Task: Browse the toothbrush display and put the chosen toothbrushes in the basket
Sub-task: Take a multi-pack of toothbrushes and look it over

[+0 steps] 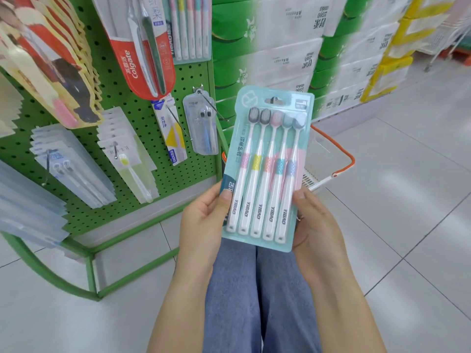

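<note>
A shopper held a five-brush toothbrush pack (265,169) upright in both hands in front of the green pegboard display (122,103). The left hand (204,217) gripped the pack's lower left edge, thumb curled over the front of the card; the right hand (311,220) gripped the lower right edge the same way, fingers wrapped behind. The pack, a pale teal card carrying five white-handled brushes marked YIBAO, stood tilted slightly to the right, above the shopper's knees in blue trousers (257,296). Behind the pack, on the tiled floor (395,225), sat a white basket (318,174) with an orange handle, mostly hidden by the card. More packaged toothbrushes hung from hooks across the pegboard, among them a red Colgate pack (145,52) at its upper part. Stacked tissue cartons (280,47) rose beyond the display.
</note>
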A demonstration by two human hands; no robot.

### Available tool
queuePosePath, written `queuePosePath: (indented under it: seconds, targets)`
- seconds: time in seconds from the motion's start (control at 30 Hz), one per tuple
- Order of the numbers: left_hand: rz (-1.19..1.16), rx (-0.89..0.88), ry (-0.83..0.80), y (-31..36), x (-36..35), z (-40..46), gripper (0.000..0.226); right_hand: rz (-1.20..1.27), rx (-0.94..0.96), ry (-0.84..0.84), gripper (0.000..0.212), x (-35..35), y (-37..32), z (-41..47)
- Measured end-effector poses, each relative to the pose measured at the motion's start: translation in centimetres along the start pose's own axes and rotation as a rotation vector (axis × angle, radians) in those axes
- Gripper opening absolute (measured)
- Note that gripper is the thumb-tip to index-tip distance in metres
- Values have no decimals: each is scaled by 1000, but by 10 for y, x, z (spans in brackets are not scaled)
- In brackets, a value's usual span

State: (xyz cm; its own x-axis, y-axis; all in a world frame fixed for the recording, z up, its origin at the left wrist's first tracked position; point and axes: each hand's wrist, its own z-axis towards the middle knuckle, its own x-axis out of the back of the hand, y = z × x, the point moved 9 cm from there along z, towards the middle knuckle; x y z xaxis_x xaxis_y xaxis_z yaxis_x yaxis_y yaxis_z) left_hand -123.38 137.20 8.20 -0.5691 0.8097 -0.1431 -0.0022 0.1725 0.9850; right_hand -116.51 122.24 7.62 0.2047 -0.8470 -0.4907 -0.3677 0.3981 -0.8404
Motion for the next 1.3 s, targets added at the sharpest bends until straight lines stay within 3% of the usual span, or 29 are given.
queuePosePath:
  seconds: [0.13, 0.23, 0.43, 0.47, 0.5, 0.63, 0.73, 0.8, 0.93, 1.0, 1.17, 1.3]
  targets:
    - [288, -164, 164, 8, 11, -5, 34, -1, 31, 13, 30, -2, -2, -3]
    - [340, -195, 111, 9, 2, -7, 26, -18, 41, 3, 32, -3, -6, -4]
    - [600, -242, -61, 16, -31, -13, 63, -39, 73, -33, 28, -13, -9, -9]
    - [609, -250, -51, 15, -32, -13, 85, -32, 79, -40, 28, -15, -9, -10]
    - [612, -248, -49, 15, -33, -13, 82, -23, 83, -45, 28, -17, -9, -11]
    - [514, -231, -45, 24, -32, -16, 55, -12, 96, -51, 30, -19, -10, -11]
    - [483, -228, -37, 24, -29, -14, 52, -6, 111, -48, 35, -20, -11, -11]
    - [481, -233, -26, 23, -28, -14, 59, 6, 120, -52, 34, -21, -12, -11]
    - [517, -195, -31, 19, -27, -13, 95, 36, 128, -35, 36, -21, -11, -9]
    - [498, -167, -23, 17, -26, -12, 98, 20, 124, -30, 37, -20, -10, -8]
    - [248, -93, -104, 10, -25, -9, 51, -93, 99, -61, 34, -22, -8, -8]
    - [-88, 73, -269, 0, -29, -11, 50, -168, 86, 11, 27, -9, -6, 0]
